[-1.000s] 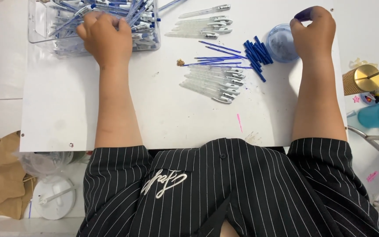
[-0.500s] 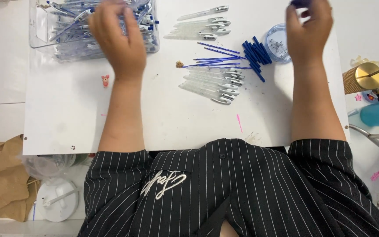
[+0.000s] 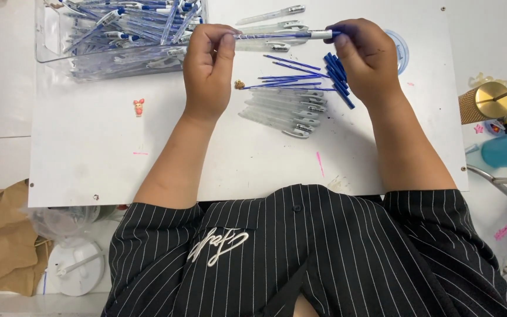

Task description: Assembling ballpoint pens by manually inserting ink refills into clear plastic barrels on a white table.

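- Left hand [image 3: 209, 70] pinches one end of a clear plastic ballpoint pen with blue cap [image 3: 283, 36]; right hand [image 3: 366, 58] grips the capped end.
- Pen sits level between both hands, at 12 o'clock on the white table [image 3: 89, 158].
- Judgement: light, stiff, smooth barrel, likely slippery; best held near the ends with fingertips, as here.
- Clear plastic bin of pens [image 3: 118, 35] at 11 o'clock of the left hand.
- Row of clear pen barrels [image 3: 286, 111] at 5 o'clock of it; loose blue refills [image 3: 291, 79] and blue caps [image 3: 338, 79] beside the right hand.
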